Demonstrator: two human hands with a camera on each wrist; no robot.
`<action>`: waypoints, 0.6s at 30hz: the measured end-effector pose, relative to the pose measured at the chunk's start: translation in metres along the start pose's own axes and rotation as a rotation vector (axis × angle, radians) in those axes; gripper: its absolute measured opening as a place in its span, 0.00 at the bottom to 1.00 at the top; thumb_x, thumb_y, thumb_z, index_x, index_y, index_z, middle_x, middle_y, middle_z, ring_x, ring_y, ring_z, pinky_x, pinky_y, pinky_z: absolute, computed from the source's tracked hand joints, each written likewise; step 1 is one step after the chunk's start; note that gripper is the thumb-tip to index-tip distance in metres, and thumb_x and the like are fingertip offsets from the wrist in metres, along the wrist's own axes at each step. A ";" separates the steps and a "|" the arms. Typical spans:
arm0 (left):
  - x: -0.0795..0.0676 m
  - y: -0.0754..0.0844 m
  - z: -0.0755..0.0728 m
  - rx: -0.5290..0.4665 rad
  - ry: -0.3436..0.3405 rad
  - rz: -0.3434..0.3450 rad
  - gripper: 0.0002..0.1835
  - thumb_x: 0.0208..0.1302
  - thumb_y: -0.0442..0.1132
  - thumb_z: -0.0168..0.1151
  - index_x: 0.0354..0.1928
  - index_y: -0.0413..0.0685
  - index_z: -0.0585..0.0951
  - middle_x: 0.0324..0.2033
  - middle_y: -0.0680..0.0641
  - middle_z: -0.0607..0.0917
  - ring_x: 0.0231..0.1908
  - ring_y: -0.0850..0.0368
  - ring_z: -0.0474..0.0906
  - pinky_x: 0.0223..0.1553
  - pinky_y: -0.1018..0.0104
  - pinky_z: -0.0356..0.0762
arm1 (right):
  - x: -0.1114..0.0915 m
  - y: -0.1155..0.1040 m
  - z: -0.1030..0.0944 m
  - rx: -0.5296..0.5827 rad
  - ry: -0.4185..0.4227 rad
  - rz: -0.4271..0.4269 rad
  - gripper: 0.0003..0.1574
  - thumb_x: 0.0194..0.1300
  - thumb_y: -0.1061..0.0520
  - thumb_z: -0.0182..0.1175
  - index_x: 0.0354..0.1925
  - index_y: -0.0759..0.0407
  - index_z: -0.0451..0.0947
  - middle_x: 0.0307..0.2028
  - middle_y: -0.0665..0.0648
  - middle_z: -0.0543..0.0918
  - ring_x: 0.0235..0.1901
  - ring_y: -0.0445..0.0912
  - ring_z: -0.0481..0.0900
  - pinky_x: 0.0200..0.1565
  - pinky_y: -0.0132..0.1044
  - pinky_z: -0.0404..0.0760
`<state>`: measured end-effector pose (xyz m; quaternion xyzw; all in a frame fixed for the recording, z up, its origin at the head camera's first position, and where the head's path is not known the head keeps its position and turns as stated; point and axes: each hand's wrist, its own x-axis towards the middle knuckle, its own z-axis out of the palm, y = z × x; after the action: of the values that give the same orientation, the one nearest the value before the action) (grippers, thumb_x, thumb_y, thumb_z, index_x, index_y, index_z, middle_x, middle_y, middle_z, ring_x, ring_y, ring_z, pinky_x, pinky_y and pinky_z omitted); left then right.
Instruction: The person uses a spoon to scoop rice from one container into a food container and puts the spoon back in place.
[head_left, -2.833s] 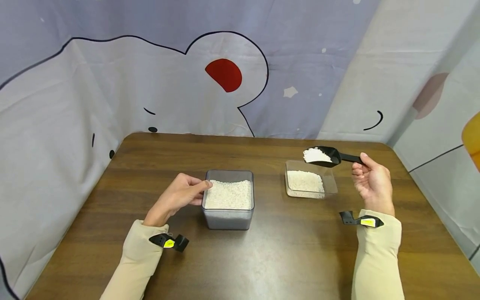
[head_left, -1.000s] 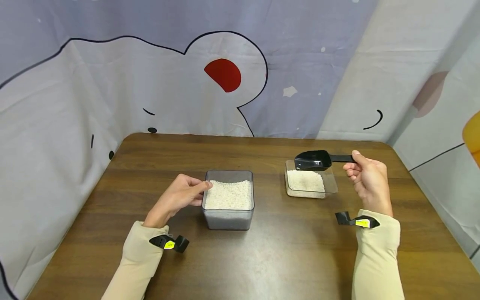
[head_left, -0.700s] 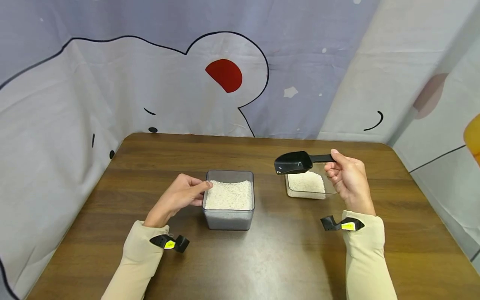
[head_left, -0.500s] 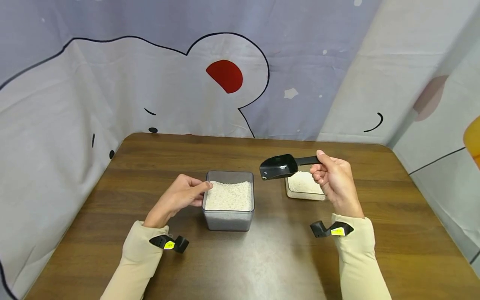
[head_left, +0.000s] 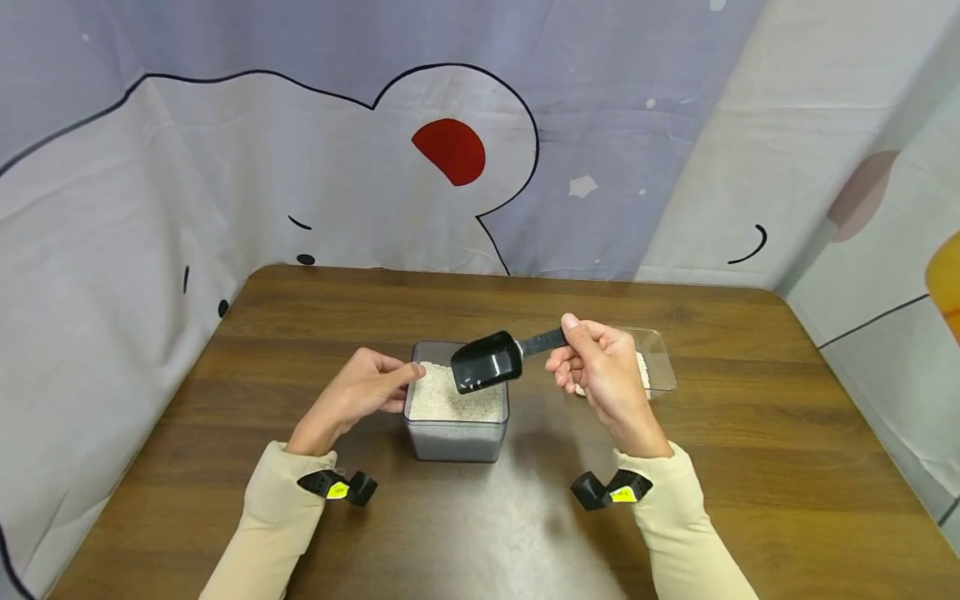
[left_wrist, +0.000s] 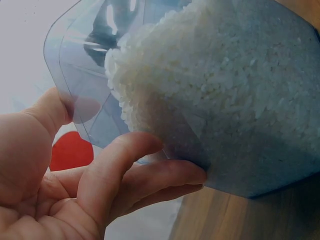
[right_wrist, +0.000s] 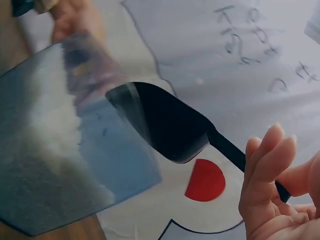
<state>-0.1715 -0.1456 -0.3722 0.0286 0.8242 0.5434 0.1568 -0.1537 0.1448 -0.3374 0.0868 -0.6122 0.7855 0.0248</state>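
A grey see-through square container (head_left: 457, 442), filled high with white rice (head_left: 438, 400), stands on the table. My left hand (head_left: 360, 387) grips its left wall, thumb over the rim and fingers against the outside, as the left wrist view (left_wrist: 135, 175) also shows. My right hand (head_left: 603, 367) pinches the end of the handle of a black scoop (head_left: 487, 362). The scoop is over the container's right part, tilted down to the left, with only a few grains at its lip. In the right wrist view the scoop (right_wrist: 165, 120) overlaps the container's upper part.
A shallow clear tray (head_left: 660, 362) with rice in it sits at the right, partly hidden behind my right hand. The wooden table (head_left: 330, 308) ends at a printed curtain (head_left: 337, 167) along the back.
My right hand tipped the scoop's rice out over the clear tray, then carried the nearly bare scoop left to above the grey container. My left hand stayed in place on the container.
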 end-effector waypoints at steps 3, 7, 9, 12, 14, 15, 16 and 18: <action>0.000 0.000 0.000 0.001 -0.001 -0.003 0.19 0.60 0.44 0.59 0.43 0.33 0.81 0.42 0.38 0.81 0.36 0.53 0.81 0.35 0.64 0.82 | -0.003 0.004 0.009 -0.123 -0.043 -0.062 0.21 0.68 0.54 0.50 0.29 0.73 0.71 0.15 0.58 0.79 0.10 0.42 0.73 0.11 0.30 0.72; 0.000 0.000 0.000 -0.003 -0.004 0.000 0.19 0.60 0.44 0.59 0.43 0.33 0.81 0.42 0.38 0.81 0.35 0.53 0.80 0.35 0.63 0.82 | -0.009 0.004 0.021 -0.256 -0.082 -0.160 0.19 0.69 0.57 0.48 0.32 0.75 0.71 0.18 0.66 0.79 0.12 0.46 0.75 0.12 0.36 0.75; 0.000 0.000 0.000 -0.004 -0.004 0.001 0.19 0.60 0.44 0.60 0.43 0.33 0.81 0.42 0.38 0.81 0.35 0.53 0.80 0.35 0.63 0.82 | -0.013 0.002 0.028 -0.309 -0.089 -0.224 0.16 0.69 0.60 0.48 0.32 0.75 0.71 0.18 0.69 0.78 0.12 0.49 0.75 0.12 0.37 0.76; 0.000 0.001 0.000 -0.008 -0.005 0.003 0.19 0.60 0.44 0.60 0.43 0.33 0.81 0.42 0.38 0.81 0.35 0.53 0.80 0.35 0.63 0.82 | -0.018 -0.002 0.037 -0.407 -0.101 -0.347 0.12 0.67 0.66 0.48 0.30 0.76 0.72 0.17 0.70 0.78 0.11 0.51 0.75 0.12 0.36 0.75; -0.001 0.002 0.000 -0.011 -0.006 -0.001 0.19 0.60 0.44 0.59 0.43 0.33 0.81 0.42 0.38 0.81 0.35 0.53 0.80 0.35 0.64 0.82 | -0.020 -0.002 0.040 -0.473 -0.108 -0.429 0.09 0.65 0.69 0.49 0.29 0.74 0.72 0.16 0.67 0.78 0.10 0.50 0.74 0.12 0.34 0.75; -0.001 0.002 0.000 -0.012 -0.006 -0.002 0.19 0.60 0.44 0.59 0.43 0.32 0.81 0.42 0.38 0.81 0.35 0.54 0.80 0.35 0.64 0.82 | -0.020 -0.002 0.042 -0.508 -0.110 -0.466 0.08 0.64 0.70 0.50 0.28 0.74 0.72 0.16 0.66 0.78 0.10 0.49 0.74 0.12 0.32 0.74; -0.001 0.002 0.000 -0.012 -0.007 -0.003 0.19 0.60 0.44 0.59 0.43 0.32 0.81 0.42 0.38 0.81 0.35 0.54 0.80 0.35 0.64 0.82 | -0.021 -0.001 0.043 -0.537 -0.116 -0.493 0.07 0.63 0.71 0.51 0.28 0.73 0.72 0.15 0.65 0.78 0.10 0.47 0.73 0.12 0.30 0.74; -0.001 0.002 0.000 -0.013 -0.009 -0.004 0.19 0.60 0.44 0.59 0.43 0.33 0.81 0.43 0.39 0.81 0.35 0.54 0.80 0.35 0.64 0.82 | -0.021 0.000 0.044 -0.585 -0.128 -0.531 0.07 0.62 0.72 0.51 0.27 0.71 0.72 0.15 0.63 0.78 0.10 0.46 0.73 0.12 0.28 0.73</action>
<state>-0.1708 -0.1449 -0.3700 0.0283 0.8200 0.5483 0.1618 -0.1282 0.1041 -0.3308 0.2799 -0.7666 0.5374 0.2124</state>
